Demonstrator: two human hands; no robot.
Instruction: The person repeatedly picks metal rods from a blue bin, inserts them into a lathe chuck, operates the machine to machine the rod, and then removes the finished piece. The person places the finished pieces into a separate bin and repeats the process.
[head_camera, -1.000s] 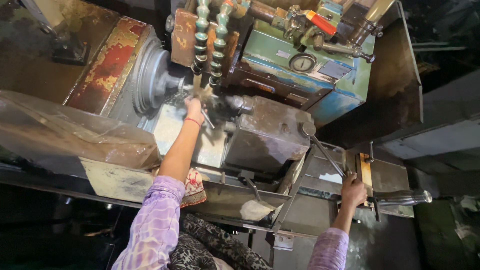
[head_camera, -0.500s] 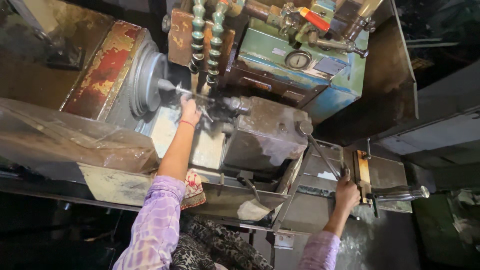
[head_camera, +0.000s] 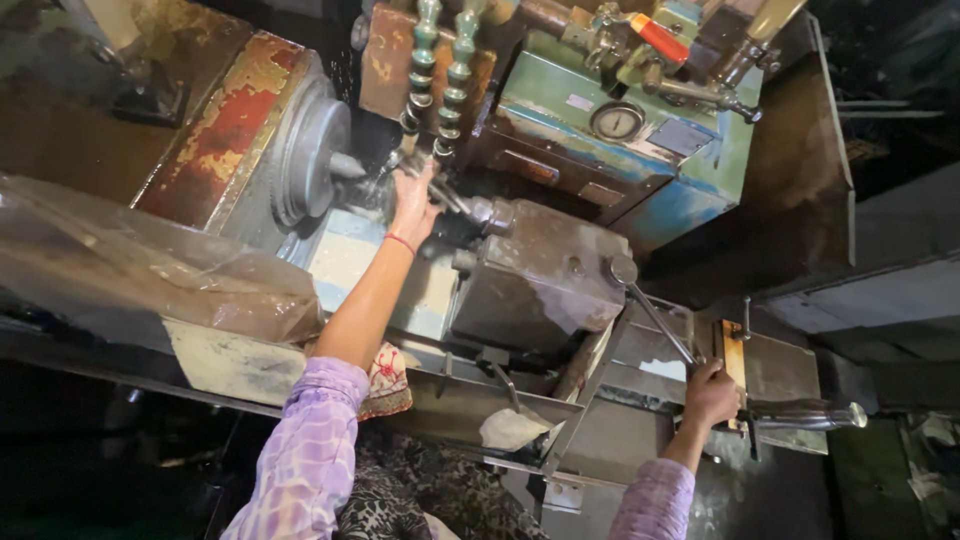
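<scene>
Head view, read left to right. At far left I see a clear plastic sheet (head_camera: 150, 270) draped over the front guard of a lathe; behind it stands the rust-red headstock (head_camera: 215, 125) with its grey chuck (head_camera: 310, 160), from which a short metal stub (head_camera: 347, 166) projects. My left hand (head_camera: 412, 200) is stretched out to the gap just right of that stub, beneath two segmented green coolant hoses (head_camera: 440, 65); liquid seems to be running there, and the fingers are curled, but I cannot tell whether they pinch a part or only touch the tooling. Next comes the grey turret block (head_camera: 545, 275), well apart from the chuck, with the green housing and its round gauge (head_camera: 617, 121) behind. A thin lever rod (head_camera: 660, 325) slopes down from the block to my right hand (head_camera: 712, 392), which is pressed together around the lever's lower end, beside a polished steel handle (head_camera: 805, 416). By my judgement, the work is at loading or clearing at the chuck: the stub is seated in the chuck, the turret is not yet brought up, so cutting is left. Against the frame one second ago, my left hand has shifted a little toward the chuck, and my right hand sits lower on the lever.
</scene>
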